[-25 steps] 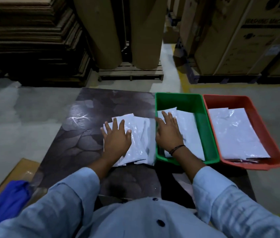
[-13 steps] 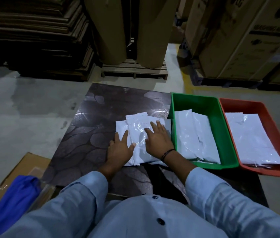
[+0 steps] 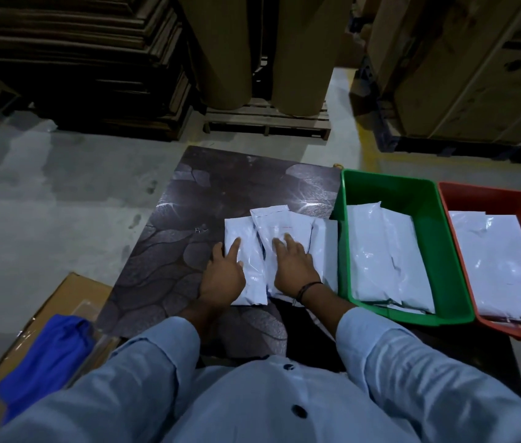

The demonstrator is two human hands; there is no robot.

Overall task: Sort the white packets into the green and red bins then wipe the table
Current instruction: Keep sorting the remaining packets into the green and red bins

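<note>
packets [image 3: 279, 247] lie overlapped on table [image 3: 188, 219], just left of green bin [image 3: 444, 314]. your left hand [image 3: 224, 276] and right hand [image 3: 291, 266] press flat on them, fingers spread, gripping nothing. red bin [image 3: 450, 199] touches green bin's right side.

The right hand [image 3: 291, 270] is out of the green bin [image 3: 409, 316] now; a second ago it lay flat on the packets inside, and it has swung across to about nine o'clock of the bin, landing on the middle packet [image 3: 279, 230] of the loose pile on the table [image 3: 169, 251]. Fingers spread, palm down. The left hand [image 3: 224, 276] has slid off the centre of the pile toward its seven o'clock corner, and now rests on the leftmost packet [image 3: 240, 231], half on the tabletop. That pile looks more fanned out than before, three packets showing side by side. The green bin's own packets [image 3: 377, 257] are uncovered again.
</note>
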